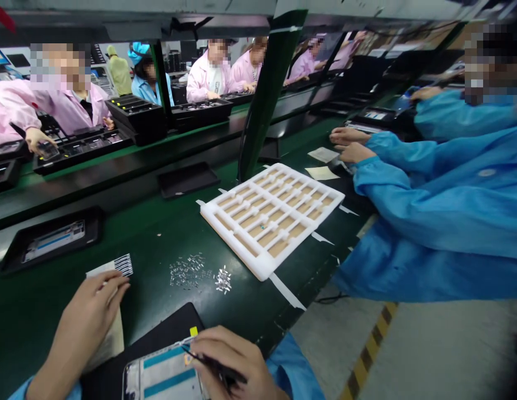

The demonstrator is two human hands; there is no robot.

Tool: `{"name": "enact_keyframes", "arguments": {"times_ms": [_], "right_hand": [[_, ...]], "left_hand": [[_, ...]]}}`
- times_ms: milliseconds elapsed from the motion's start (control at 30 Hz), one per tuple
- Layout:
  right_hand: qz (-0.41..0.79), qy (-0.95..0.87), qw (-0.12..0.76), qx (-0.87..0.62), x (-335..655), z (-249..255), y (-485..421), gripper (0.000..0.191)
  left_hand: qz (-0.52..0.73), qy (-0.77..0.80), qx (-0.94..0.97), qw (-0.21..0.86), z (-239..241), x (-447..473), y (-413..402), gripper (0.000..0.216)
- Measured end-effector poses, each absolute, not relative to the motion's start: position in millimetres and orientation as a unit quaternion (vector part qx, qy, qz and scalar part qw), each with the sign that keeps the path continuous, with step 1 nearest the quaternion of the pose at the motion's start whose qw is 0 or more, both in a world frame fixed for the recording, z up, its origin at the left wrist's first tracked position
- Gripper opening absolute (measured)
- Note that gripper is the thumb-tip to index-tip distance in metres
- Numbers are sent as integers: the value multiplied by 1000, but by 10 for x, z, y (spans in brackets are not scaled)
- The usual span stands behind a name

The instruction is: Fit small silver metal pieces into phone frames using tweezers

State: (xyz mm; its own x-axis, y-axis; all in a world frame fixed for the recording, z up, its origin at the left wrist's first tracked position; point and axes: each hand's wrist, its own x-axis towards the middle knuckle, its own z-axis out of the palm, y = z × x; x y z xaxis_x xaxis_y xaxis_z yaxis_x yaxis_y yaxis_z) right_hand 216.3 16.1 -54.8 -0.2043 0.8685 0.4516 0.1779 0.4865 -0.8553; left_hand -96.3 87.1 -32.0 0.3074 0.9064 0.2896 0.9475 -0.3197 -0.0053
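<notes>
My right hand [235, 358] is closed on black tweezers [208, 360] whose tip touches the upper corner of a phone frame [164, 375] with blue strips. The frame lies on a black tray [158, 336] at the near edge of the green bench. My left hand [89, 319] rests on a sheet of paper strips [116, 266], fingers curled down onto it. Small piles of tiny metal parts [195, 272] lie just beyond the tray.
A white foam tray [272, 214] with rows of slots sits mid-bench. Black trays [52, 239] ride the conveyor behind it. A person in a blue coat [441, 205] works at my right. Several people in pink coats sit across the line.
</notes>
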Motion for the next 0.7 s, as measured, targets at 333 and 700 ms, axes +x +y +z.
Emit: {"name": "enact_keyframes", "arguments": {"times_ms": [333,700], "right_hand": [[355,-639,542,-415,2296,-502,183,19],[337,-647,560,-392,2429,-404,263,18]], "left_hand": [[-8,-550,-822,148,-543,-1266,1078,53],[-39,-559,-815,148,-416,-1286,1055,53]]}}
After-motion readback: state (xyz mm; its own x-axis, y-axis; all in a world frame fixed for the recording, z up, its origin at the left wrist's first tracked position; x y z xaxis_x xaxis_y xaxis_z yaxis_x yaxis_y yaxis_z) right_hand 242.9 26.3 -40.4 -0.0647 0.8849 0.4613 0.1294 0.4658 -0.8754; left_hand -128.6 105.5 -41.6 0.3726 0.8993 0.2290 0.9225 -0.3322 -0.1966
